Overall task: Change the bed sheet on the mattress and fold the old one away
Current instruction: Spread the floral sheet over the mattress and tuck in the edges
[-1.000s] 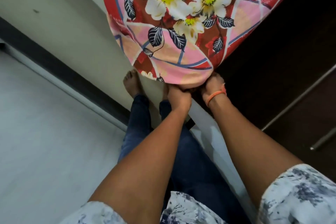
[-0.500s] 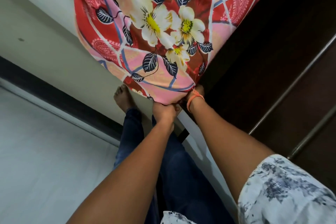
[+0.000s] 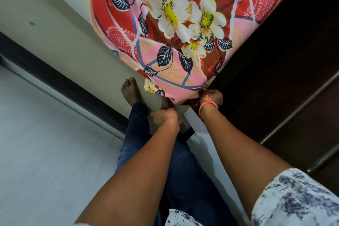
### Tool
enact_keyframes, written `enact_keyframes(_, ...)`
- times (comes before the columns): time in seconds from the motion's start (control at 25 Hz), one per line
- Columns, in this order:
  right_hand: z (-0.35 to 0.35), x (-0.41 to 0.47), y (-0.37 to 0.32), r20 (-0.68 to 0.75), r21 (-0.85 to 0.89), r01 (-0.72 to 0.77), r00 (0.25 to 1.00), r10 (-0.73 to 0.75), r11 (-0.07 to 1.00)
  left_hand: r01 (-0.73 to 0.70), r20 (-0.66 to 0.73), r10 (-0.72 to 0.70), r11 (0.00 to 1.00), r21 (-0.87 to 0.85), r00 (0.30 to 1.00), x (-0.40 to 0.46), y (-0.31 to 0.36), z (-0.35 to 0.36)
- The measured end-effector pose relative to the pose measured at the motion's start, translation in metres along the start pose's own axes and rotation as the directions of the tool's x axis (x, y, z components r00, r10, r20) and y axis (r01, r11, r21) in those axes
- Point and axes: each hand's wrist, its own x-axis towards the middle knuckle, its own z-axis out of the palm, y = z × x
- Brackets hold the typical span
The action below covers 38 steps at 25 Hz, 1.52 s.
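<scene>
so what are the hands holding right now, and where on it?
Right hand is at the bottom corner of the floral bed sheet, apparently gripping it. Left hand is fisted just below the sheet; contents can't be told.

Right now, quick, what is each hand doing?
Left hand: fingers curled, off the floral sheet; whether it holds anything cannot be told.
Right hand: at the sheet's lower edge, grip hidden.

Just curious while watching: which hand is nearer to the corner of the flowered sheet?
The right hand: it is at the low corner of the flowered sheet, against the hem. The left hand is curled lower down, a little apart from the cloth.
</scene>
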Motion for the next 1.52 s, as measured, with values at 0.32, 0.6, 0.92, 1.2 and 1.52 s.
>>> enact_keyframes(0.32, -0.011, -0.040, -0.009, 0.281, 0.598, -0.339, 0.937, 0.206, 0.726, 0.361, 0.532, -0.022, 0.759, -0.542, 0.846, -0.061, 0.029, -0.003)
enact_keyframes(0.6, 0.014, -0.025, -0.040, 0.600, 0.597, -0.425, 0.799, -0.027, 0.680, 0.359, 0.561, 0.039, 0.730, -0.581, 0.827, -0.031, 0.064, 0.009)
enact_keyframes(0.92, 0.017, -0.023, -0.020, 0.643, 0.662, -0.471, 0.756, -0.119, 0.582, 0.338, 0.537, 0.041, 0.737, -0.585, 0.842, -0.016, 0.045, 0.007)
enact_keyframes(1.2, 0.024, -0.014, -0.014, 0.625, 0.700, -0.496, 0.773, -0.105, 0.514, 0.337, 0.552, 0.091, 0.706, -0.622, 0.829, -0.014, 0.056, 0.022)
enact_keyframes(1.52, 0.024, -0.014, -0.016, 0.591, 0.578, -0.474, 0.805, 0.060, 0.665, 0.433, 0.629, 0.060, 0.675, -0.598, 0.775, -0.013, 0.047, 0.020)
